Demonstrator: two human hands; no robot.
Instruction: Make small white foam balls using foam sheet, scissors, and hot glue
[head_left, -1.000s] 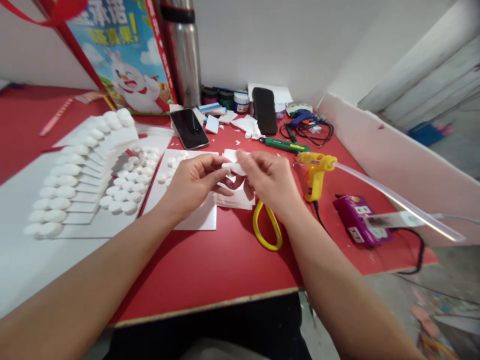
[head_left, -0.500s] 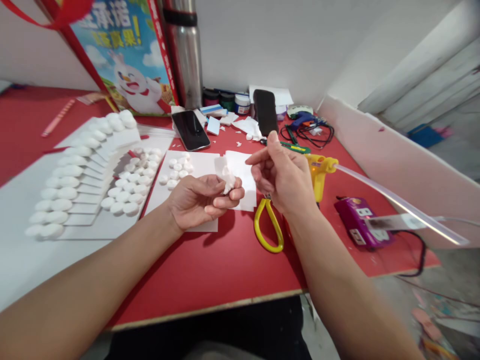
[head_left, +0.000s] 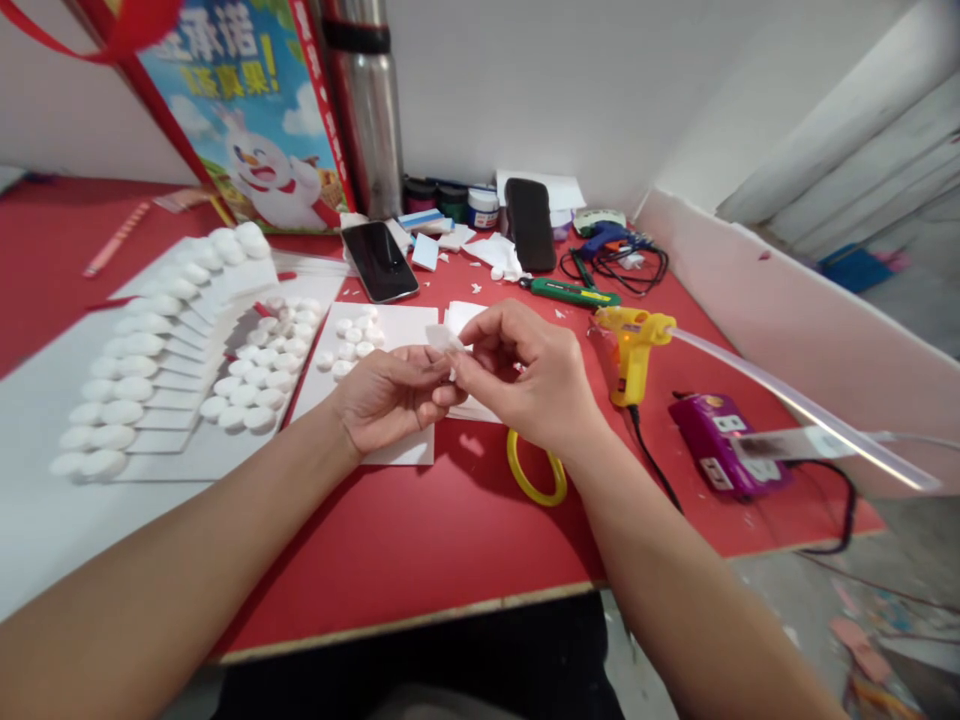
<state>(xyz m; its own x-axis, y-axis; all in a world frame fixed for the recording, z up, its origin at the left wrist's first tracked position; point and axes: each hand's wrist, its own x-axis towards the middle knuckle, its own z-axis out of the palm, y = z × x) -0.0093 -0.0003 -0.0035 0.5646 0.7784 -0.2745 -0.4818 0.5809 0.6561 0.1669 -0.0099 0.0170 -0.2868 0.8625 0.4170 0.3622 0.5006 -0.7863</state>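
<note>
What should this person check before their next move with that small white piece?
1. Grip on the white piece: ok, pinched between left hand and right hand.
2. Glue gun upright, apart from the hands: ok.
3. Glue gun switched on: cannot tell, though an orange spot glows on it.
4. Scissors shut: cannot tell, the right hand hides the blades.
5. Glue on the white piece: cannot tell.

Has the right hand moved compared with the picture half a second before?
Yes. The right hand went left and down, away from the glue gun, and now meets the left hand at a white scrap.
</note>
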